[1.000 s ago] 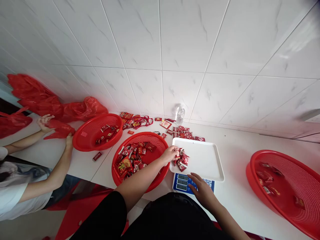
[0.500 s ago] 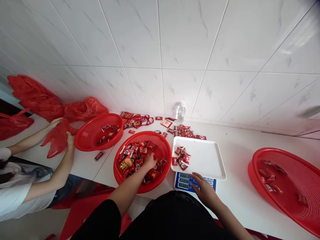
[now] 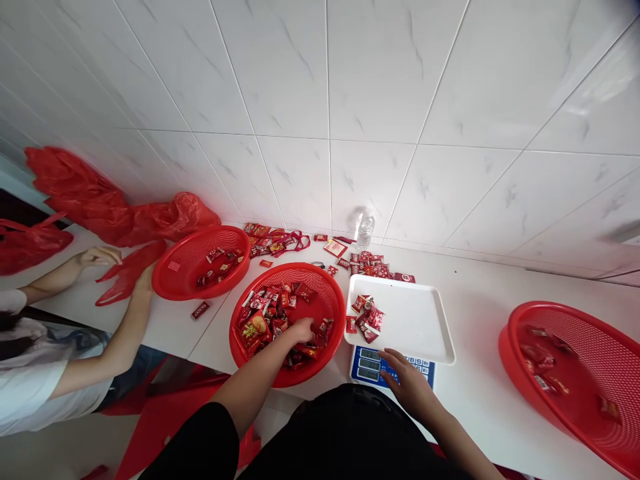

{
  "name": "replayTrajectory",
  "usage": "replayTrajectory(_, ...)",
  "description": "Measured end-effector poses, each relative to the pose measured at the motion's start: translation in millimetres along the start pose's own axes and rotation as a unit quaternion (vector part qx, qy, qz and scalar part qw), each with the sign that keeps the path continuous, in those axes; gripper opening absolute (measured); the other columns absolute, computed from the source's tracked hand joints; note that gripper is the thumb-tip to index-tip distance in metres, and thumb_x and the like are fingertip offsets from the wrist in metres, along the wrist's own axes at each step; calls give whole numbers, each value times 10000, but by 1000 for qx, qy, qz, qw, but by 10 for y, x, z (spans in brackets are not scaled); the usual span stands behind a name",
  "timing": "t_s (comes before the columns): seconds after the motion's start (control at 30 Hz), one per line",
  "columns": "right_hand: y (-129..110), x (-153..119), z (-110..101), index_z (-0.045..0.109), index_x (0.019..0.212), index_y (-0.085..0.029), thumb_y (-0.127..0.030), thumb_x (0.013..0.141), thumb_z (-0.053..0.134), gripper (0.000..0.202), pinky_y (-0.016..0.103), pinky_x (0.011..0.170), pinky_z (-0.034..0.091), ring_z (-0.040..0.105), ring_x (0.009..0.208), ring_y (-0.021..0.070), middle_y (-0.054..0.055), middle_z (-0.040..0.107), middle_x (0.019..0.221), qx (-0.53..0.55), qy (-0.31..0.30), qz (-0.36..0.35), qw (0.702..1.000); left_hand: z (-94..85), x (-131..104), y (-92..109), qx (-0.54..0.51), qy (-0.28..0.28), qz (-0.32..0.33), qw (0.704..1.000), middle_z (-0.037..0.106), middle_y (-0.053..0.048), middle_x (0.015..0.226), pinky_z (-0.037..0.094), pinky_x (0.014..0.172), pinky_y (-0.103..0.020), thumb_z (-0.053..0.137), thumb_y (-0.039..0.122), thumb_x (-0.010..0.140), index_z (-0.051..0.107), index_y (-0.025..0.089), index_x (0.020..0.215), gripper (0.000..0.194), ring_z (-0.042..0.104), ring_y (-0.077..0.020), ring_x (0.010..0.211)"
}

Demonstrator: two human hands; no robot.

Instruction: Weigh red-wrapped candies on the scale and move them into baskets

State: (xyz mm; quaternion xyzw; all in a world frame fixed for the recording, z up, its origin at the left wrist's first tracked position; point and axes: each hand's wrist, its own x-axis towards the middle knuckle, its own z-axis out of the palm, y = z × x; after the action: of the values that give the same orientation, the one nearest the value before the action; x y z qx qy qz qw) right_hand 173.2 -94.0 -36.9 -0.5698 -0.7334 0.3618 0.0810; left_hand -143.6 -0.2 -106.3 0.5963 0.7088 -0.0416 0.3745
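Observation:
My left hand (image 3: 302, 331) is inside the middle red plastic basket (image 3: 336, 293), its fingers drawn together among small red snack packets (image 3: 256, 327). The fingertips are hidden, so I cannot make out what they pinch. Over the blue keypad and displays of a digital scale (image 3: 369, 365) rests my right hand (image 3: 406, 379), open, with fingers apart and nothing in it. The scale's white tray (image 3: 415, 313) carries a small pile of wrapped snacks (image 3: 369, 319) at its left side.
At left, a co-worker's hands (image 3: 100, 255) handle a red plastic bag (image 3: 133, 267) beside another red basket (image 3: 167, 283). More red bags (image 3: 85, 193) lie along the wall. A clear bottle (image 3: 365, 228) and loose packets (image 3: 373, 263) are behind the tray. A large red basket (image 3: 510, 353) stands right.
My left hand's fingers have drawn together and reach lower among the packets. My right hand stays over the scale. The co-worker's far hand has come off the bag. The view has shifted slightly.

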Motion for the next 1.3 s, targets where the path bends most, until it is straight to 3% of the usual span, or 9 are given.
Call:
replayTrajectory(0.1,17,-4,6,493,1272,-245,-335,861,398,432,362,945,436,511,1177,232,73,474,1353,5,-5,-1,1000,-17,-44,-25,-24,41,3,999,662,-3,728,445,616,-244,676,125,578,631,181,776,210,612,-179,694)
replayTrajectory(0.2,20,-6,-2,483,1280,-257,-328,856,404,437,368,945,436,510,1177,234,66,469,1360,14,-8,3,1000,-112,-74,28,-55,105,11,993,666,-30,820,446,652,-255,606,129,675,614,191,892,226,613,-183,750)
replayTrajectory(0.37,13,-7,-9,482,1282,-258,-327,852,409,441,363,933,442,522,1162,233,66,478,1351,18,-2,5,1000,-298,-146,422,-172,191,95,962,644,-44,1022,460,742,-247,557,267,785,560,212,1035,256,606,-169,887)
replayTrajectory(0.53,8,-4,7,503,1260,-244,-315,844,420,430,360,932,442,531,1151,232,72,496,1334,14,1,-6,1000,-215,-280,961,-244,140,202,938,653,-59,1059,468,813,-279,589,353,773,597,206,1052,315,610,-190,941)
replayTrajectory(0.7,53,-33,10,487,1273,-247,-321,852,409,434,366,948,430,507,1176,229,65,487,1342,19,4,-6,1000,-88,-352,1151,-184,117,250,943,662,-47,1079,450,859,-303,557,374,803,587,233,1133,360,601,-213,989)
replayTrajectory(0.87,93,-75,16,493,1266,-270,-345,852,418,427,371,941,435,515,1167,233,55,495,1337,26,7,11,1000,-116,-254,1023,-182,187,245,934,658,-50,1003,452,853,-298,514,287,821,608,210,1023,235,598,-188,929)
replayTrajectory(1.0,87,-78,30,491,1270,-275,-336,847,424,433,372,943,432,514,1170,230,52,504,1331,19,11,9,1000,-134,-108,706,-112,234,144,955,616,-70,1038,456,817,-281,429,266,871,548,193,1059,235,584,-169,931)
replayTrajectory(1.17,47,-68,20,499,1265,-273,-328,839,436,434,365,956,420,515,1168,224,49,534,1302,19,6,6,1000,-62,-74,193,-1,178,49,983,586,-132,1095,416,859,-353,600,235,760,568,164,1047,298,550,-264,1036)
replayTrajectory(1.3,-7,-63,-4,495,1270,-277,-333,840,425,439,367,938,430,525,1155,232,45,544,1291,13,-14,7,1000,9,-121,-1,43,145,32,988,557,-126,1169,384,895,-363,676,226,679,571,193,1091,427,514,-296,1093)
